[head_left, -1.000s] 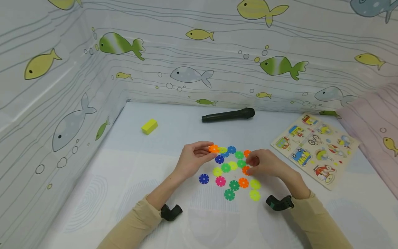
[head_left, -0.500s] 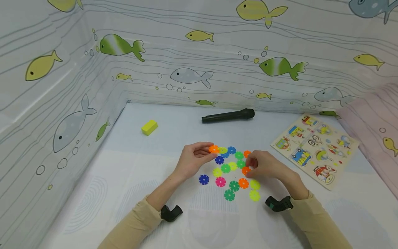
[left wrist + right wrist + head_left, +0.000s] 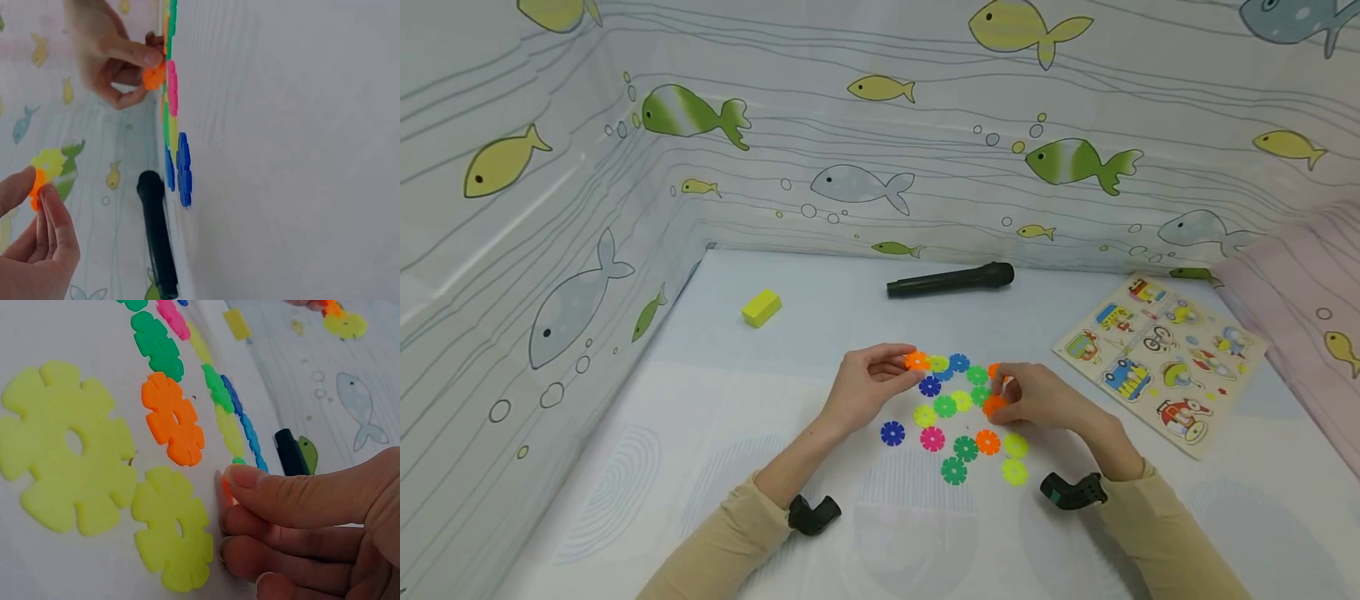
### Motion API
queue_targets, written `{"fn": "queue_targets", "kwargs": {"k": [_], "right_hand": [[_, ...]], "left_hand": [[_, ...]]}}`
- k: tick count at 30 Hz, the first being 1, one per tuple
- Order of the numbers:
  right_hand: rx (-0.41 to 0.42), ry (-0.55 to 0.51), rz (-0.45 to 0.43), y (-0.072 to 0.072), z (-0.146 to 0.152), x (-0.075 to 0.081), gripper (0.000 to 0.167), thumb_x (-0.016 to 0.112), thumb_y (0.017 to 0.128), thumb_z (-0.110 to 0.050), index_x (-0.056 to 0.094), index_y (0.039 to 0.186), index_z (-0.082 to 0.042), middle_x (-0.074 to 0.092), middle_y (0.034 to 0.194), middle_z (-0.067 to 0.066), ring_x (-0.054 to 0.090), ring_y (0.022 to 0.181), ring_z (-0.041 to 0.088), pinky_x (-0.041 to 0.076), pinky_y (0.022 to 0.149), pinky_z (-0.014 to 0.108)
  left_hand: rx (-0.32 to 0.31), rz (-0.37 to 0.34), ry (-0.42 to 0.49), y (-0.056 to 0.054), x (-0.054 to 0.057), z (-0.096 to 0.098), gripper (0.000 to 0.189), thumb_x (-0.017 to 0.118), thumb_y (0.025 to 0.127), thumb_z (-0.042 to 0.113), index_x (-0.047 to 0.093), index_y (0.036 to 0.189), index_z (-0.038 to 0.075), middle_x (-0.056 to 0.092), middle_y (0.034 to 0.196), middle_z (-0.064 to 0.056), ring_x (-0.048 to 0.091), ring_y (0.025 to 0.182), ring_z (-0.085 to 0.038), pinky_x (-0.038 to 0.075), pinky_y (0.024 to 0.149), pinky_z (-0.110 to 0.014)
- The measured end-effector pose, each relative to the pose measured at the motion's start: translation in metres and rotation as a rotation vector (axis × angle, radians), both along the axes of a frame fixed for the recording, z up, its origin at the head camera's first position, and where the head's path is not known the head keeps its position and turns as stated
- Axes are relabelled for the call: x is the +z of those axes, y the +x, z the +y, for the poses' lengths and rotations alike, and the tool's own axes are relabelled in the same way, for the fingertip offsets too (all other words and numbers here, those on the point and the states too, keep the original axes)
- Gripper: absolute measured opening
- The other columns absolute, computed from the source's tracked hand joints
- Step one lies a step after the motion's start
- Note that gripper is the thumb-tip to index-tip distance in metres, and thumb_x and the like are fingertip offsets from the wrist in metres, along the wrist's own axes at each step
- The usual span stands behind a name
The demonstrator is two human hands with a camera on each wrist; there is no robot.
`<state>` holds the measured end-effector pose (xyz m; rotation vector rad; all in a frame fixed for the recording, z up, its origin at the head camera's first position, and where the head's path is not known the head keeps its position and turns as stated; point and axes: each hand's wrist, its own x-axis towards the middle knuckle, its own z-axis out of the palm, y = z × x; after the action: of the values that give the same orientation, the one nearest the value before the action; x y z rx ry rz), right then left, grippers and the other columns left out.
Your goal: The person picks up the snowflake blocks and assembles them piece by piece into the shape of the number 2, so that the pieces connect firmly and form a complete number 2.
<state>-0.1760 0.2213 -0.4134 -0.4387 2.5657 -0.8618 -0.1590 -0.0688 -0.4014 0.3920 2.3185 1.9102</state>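
My left hand pinches an orange notched plastic disc between thumb and fingers, held up above the table. Joined to that disc is a yellow one. Opposite, the thumb and fingers of my right hand pinch another orange disc, partly hidden by the thumb in the right wrist view. Between and below the hands lie several flat discs, among them a pink one, a dark blue one, a green one and a yellow one.
A black microphone lies behind the discs. Toward the back left sits a yellow block. On the right is a wooden picture puzzle board. Fish-printed sheets stand around the table's back and sides.
My right fingers have closed onto the orange disc beneath them, and it now sits tilted in the pinch. The left hand keeps its hold in the same place.
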Motion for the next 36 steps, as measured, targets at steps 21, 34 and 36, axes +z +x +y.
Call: {"fn": "queue_targets", "kwargs": {"k": [21,34,36], "right_hand": [[-0.063,-0.361,0.000,0.003,-0.012,0.032,0.042,0.073,0.093,-0.022,0.064,0.131,-0.007,0.072,0.083,0.005,0.069,0.079,0.034,0.060,0.079,0.045],[-0.143,-0.562,-0.013,0.009,-0.029,0.036,0.042,0.071,0.093,-0.014,0.061,0.134,-0.011,0.073,0.096,0.017,0.072,0.090,0.038,0.059,0.084,0.028],[-0.145,-0.586,-0.026,0.009,-0.031,0.034,0.041,0.071,0.093,-0.015,0.061,0.133,-0.010,0.073,0.097,0.018,0.072,0.091,0.041,0.060,0.083,0.030]], "left_hand": [[0.000,-0.009,-0.001,0.000,-0.002,0.002,0.037,0.077,0.089,0.013,0.069,0.124,0.006,0.068,0.099,-0.010,0.070,0.087,-0.019,0.058,0.081,-0.020],[0.011,0.007,0.003,0.001,0.000,0.003,0.040,0.077,0.089,0.016,0.068,0.126,0.006,0.070,0.100,-0.010,0.071,0.088,-0.019,0.058,0.082,-0.021],[0.019,0.009,0.005,0.001,0.000,0.002,0.040,0.077,0.088,0.016,0.068,0.126,0.007,0.070,0.100,-0.009,0.071,0.088,-0.020,0.058,0.082,-0.021]]}}
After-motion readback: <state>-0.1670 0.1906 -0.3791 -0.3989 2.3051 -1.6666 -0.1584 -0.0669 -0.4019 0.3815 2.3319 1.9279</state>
